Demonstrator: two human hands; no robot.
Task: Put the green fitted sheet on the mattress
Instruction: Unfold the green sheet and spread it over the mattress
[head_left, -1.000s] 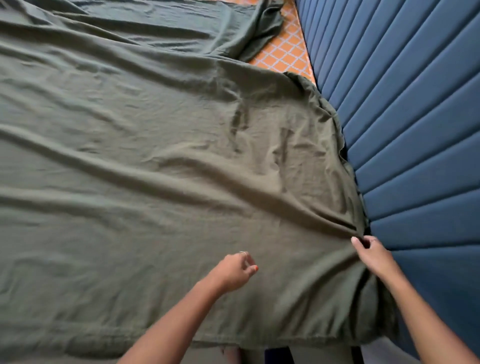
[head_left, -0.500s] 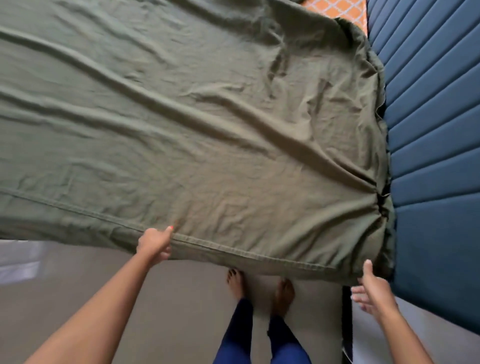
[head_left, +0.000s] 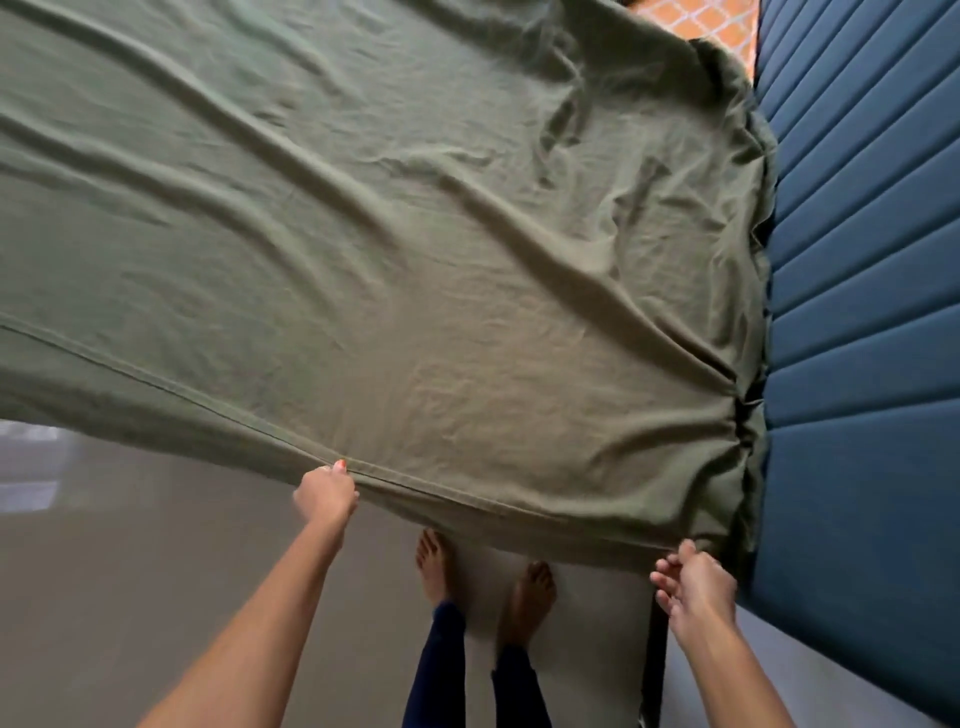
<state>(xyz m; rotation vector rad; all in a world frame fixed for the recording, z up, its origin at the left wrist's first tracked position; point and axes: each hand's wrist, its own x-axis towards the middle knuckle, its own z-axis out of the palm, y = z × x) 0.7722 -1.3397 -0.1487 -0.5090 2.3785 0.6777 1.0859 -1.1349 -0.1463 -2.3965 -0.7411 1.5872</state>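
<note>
The green fitted sheet (head_left: 415, 260) lies spread and wrinkled over the bed, and its near edge hangs over the side toward me. A strip of the orange patterned mattress (head_left: 722, 23) shows at the far right corner. My left hand (head_left: 324, 493) grips the sheet at its stitched seam, thumb on top. My right hand (head_left: 693, 587) is at the near right corner. Its thumb touches the hem just above it, and its fingers are loosely spread below the cloth and hold nothing.
A blue padded headboard (head_left: 862, 260) runs along the right side, tight against the sheet's gathered edge. My bare feet (head_left: 483, 577) stand on the grey floor (head_left: 156, 571) just under the hanging edge. A dark bed leg (head_left: 655, 660) is beside my right arm.
Both hands left the top of the sheet and dropped to its near edge. My left hand took hold of the seam, and my right hand rose to the corner hem.
</note>
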